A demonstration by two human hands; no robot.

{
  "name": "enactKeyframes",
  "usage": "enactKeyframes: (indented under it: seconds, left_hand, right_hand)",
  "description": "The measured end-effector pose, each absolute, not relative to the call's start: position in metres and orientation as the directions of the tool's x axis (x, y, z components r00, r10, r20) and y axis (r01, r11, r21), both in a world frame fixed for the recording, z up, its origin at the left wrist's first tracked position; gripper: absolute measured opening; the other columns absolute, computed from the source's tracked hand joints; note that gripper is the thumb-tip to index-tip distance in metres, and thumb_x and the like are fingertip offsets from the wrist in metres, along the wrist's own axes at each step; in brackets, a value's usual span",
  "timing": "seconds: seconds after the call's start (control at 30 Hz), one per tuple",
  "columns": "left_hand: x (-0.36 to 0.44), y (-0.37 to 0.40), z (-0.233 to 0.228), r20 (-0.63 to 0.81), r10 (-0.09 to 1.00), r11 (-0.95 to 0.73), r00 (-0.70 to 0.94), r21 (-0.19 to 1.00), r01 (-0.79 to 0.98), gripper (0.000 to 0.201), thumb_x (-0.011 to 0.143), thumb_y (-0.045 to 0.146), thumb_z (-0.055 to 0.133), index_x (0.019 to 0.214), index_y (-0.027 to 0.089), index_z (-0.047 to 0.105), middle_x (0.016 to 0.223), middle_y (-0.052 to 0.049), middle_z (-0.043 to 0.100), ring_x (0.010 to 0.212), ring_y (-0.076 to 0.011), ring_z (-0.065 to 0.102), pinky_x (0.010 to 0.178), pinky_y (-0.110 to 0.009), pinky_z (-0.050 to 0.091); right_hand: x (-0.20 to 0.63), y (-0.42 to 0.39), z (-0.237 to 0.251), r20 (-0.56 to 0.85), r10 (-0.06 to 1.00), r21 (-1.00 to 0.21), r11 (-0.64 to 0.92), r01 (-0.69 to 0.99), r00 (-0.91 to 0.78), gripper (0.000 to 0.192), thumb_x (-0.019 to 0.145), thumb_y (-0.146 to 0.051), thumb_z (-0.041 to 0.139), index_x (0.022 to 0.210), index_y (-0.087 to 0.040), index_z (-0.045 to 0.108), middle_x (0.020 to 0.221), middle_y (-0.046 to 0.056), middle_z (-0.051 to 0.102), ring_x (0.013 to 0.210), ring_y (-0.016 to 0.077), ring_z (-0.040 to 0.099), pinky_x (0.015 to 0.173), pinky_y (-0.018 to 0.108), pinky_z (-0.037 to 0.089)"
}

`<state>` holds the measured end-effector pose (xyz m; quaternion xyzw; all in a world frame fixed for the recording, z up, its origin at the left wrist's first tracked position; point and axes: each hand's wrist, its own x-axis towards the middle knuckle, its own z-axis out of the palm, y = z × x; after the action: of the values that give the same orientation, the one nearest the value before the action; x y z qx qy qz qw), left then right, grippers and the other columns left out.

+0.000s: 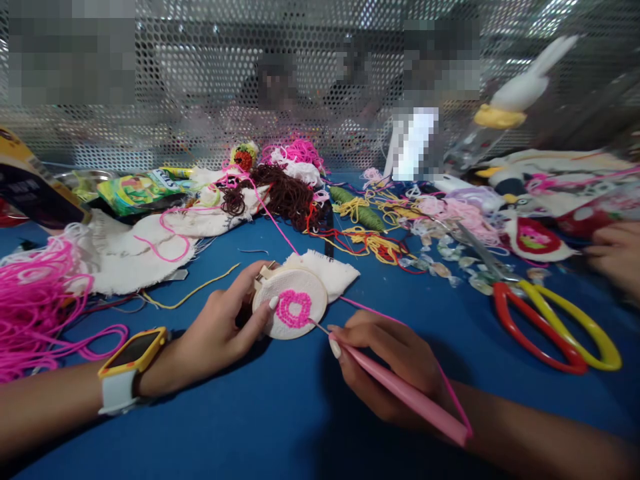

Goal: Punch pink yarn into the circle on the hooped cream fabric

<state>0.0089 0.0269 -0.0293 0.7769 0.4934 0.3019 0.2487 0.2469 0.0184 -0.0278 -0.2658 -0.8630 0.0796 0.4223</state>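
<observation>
My left hand (235, 317) grips a small round embroidery hoop (316, 293) by its left side, the thumb pressed on the fabric near the rim. White cloth (336, 272) stretched in the hoop bears a bright pink looped ring (281, 308), and its frayed edge sticks out behind. A pink punch needle (405, 387) is held like a pen in my right hand (385, 360). Its metal tip meets the cloth at the lower right of the pink ring. Pink yarn (456, 397) comes out of the handle's rear end and passes behind my right hand toward the hoop.
Red and yellow scissors (537, 327) lie at the right, near another person's hand (617, 257). Pink yarn (37, 307) is heaped at the left beside white cloth (135, 250). Brown yarn (287, 197), a snack bag (143, 190) and a rabbit-topped bottle (500, 113) stand farther back.
</observation>
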Motion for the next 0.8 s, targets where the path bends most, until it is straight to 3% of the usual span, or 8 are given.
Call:
enactKeyframes:
  seconds: [0.23, 0.43, 0.8]
  left_hand:
    - [0.0101, 0.0287, -0.0305, 0.209, 0.926, -0.366, 0.315, 0.701, 0.612, 0.049, 0.090, 0.029, 0.047, 0.135, 0.020, 0.031, 0.069, 0.003, 0.057, 0.056, -0.0106, 0.053, 0.052, -0.020, 0.045]
    - [0.0100, 0.0271, -0.0288, 0.193, 0.932, -0.349, 0.306, 0.704, 0.618, 0.047, 0.090, 0.029, 0.047, 0.134, 0.020, 0.032, 0.072, 0.002, 0.059, 0.056, -0.0106, 0.054, 0.051, -0.019, 0.044]
    - [0.0115, 0.0286, -0.0283, 0.181, 0.937, -0.333, 0.298, 0.717, 0.613, 0.047, 0.090, 0.029, 0.047, 0.134, 0.018, 0.032, 0.065, 0.003, 0.057, 0.053, -0.0105, 0.052, 0.049, -0.019, 0.042]
  right_hand:
    - [0.2443, 0.0191, -0.0276, 0.717, 0.491, -0.330, 0.864, 0.380, -0.495, 0.013, 0.080, -0.001, 0.050, 0.082, -0.012, 0.055, 0.063, 0.005, 0.061, 0.058, 0.0136, 0.058, 0.055, 0.025, 0.049]
    - [0.2456, 0.0202, -0.0282, 0.696, 0.548, -0.413, 0.834, 0.365, -0.465, 0.011, 0.080, -0.005, 0.050, 0.082, -0.014, 0.056, 0.065, 0.003, 0.061, 0.059, 0.0122, 0.057, 0.056, 0.024, 0.049]
    - [0.2476, 0.0188, -0.0269, 0.684, 0.569, -0.442, 0.821, 0.360, -0.457, 0.013, 0.079, -0.004, 0.051, 0.085, -0.015, 0.055, 0.067, 0.004, 0.062, 0.060, 0.0122, 0.058, 0.056, 0.024, 0.049]
